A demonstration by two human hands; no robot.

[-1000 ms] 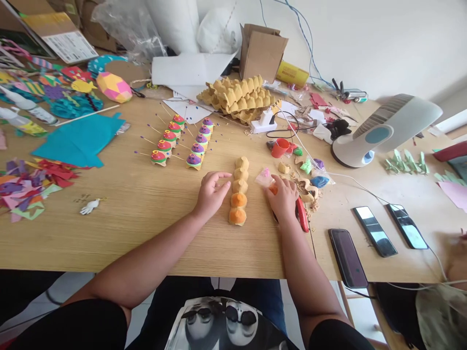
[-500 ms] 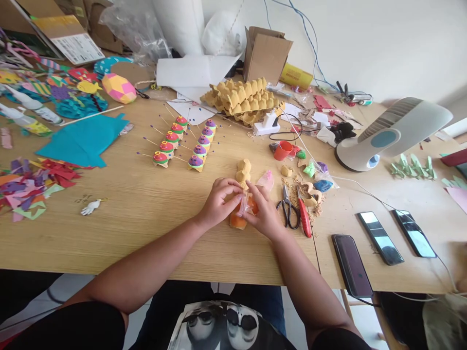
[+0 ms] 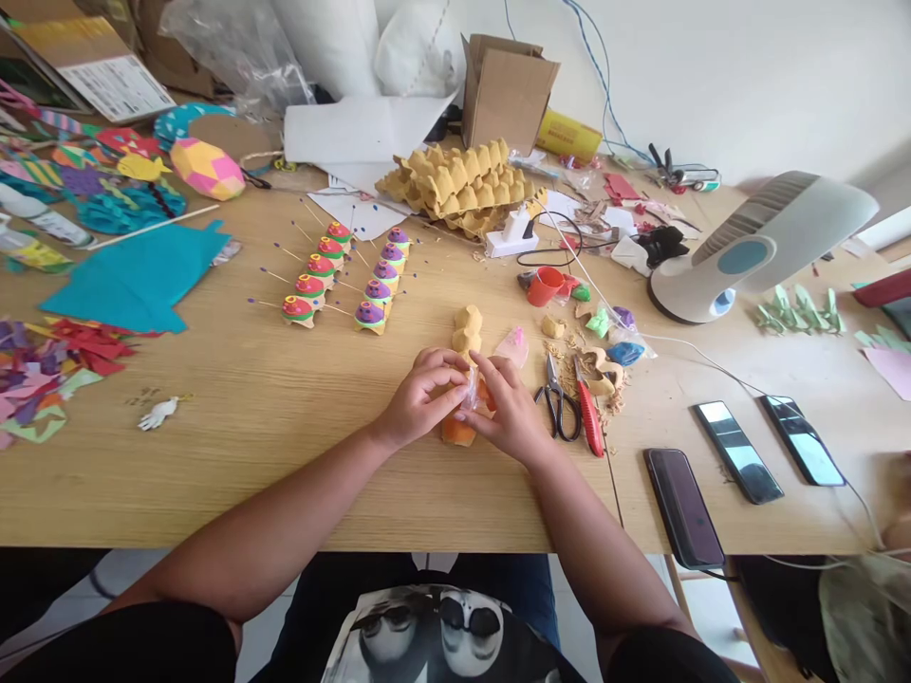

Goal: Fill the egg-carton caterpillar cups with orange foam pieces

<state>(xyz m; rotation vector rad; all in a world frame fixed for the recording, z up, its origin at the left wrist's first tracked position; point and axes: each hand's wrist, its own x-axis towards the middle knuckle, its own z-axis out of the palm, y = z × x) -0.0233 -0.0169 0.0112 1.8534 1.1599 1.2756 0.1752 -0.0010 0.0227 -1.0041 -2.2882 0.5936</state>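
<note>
Between the fingers of both hands is a small clear plastic bag point(image 3: 471, 391). My left hand point(image 3: 425, 398) pinches it from the left side, and my right hand point(image 3: 507, 406) grips it from the right. Under my hands lies an egg-carton strip point(image 3: 467, 327); its far cups are bare tan and its near cups orange. My fingers hide the strip's middle. Just beyond my right hand rests a pink clay packet point(image 3: 513, 345). Black-handled scissors point(image 3: 559, 403) and a red utility knife point(image 3: 587, 408) lie to the right of that hand.
Two rows of painted egg-carton caterpillars point(image 3: 309, 283) with pin feelers stand at centre left. Stacked egg trays point(image 3: 462, 185) are at the back. A red cup point(image 3: 545, 286), clay packets point(image 3: 626, 353), a white fan point(image 3: 754, 251) and several phones point(image 3: 683, 507) occupy the right side.
My view has shifted slightly, so the table's things sit a little further left and higher. Both hands stay over the strip, fingers moving slightly on the bag.
</note>
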